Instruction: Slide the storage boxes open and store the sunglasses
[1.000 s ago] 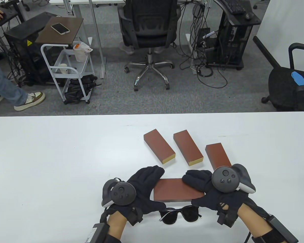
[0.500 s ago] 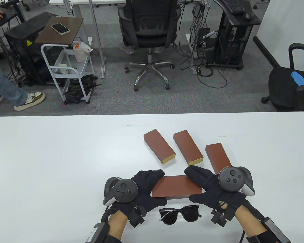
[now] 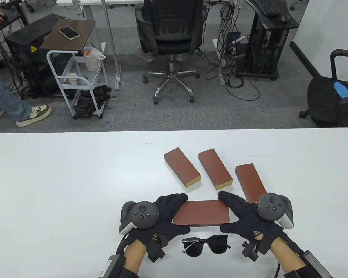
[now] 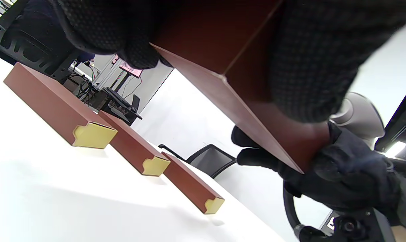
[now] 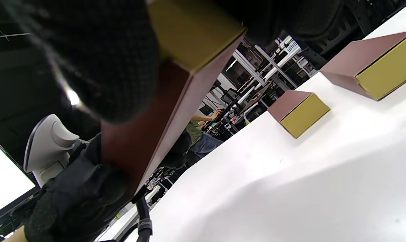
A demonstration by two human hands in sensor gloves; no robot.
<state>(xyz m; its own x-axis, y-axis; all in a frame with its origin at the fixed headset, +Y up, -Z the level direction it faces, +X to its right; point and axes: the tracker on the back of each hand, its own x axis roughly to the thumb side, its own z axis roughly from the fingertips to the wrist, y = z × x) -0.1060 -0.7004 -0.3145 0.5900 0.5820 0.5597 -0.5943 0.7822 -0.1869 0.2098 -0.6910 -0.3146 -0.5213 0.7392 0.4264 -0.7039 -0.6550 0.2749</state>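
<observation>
Though a yellow triangular warning sticker (image 3: 32, 49) shows on a black cabinet at the far left of the room, no writing on it or anywhere else can be read. Across the grey carpet stand a black office chair (image 3: 169, 34), a white trolley (image 3: 75, 81) and a small brown table with a phone (image 3: 68, 32) lying on it. On the white table (image 3: 61, 179), three brown sliding storage boxes (image 3: 182, 167) lie side by side, slanted, with yellow inner ends facing the person. A fourth brown box (image 3: 202, 212) is lifted clear of the tabletop between both hands: the left hand (image 3: 162, 215) grips its left end, fingers over the far edge and thumb under the near edge, while the right hand (image 3: 243, 215) clasps the right end, fingers laid along the far corner and thumb at the near side. Black sunglasses (image 3: 206, 245) lie folded on the table just nearer the person than the held box, between the two wrists, touched by neither hand.
</observation>
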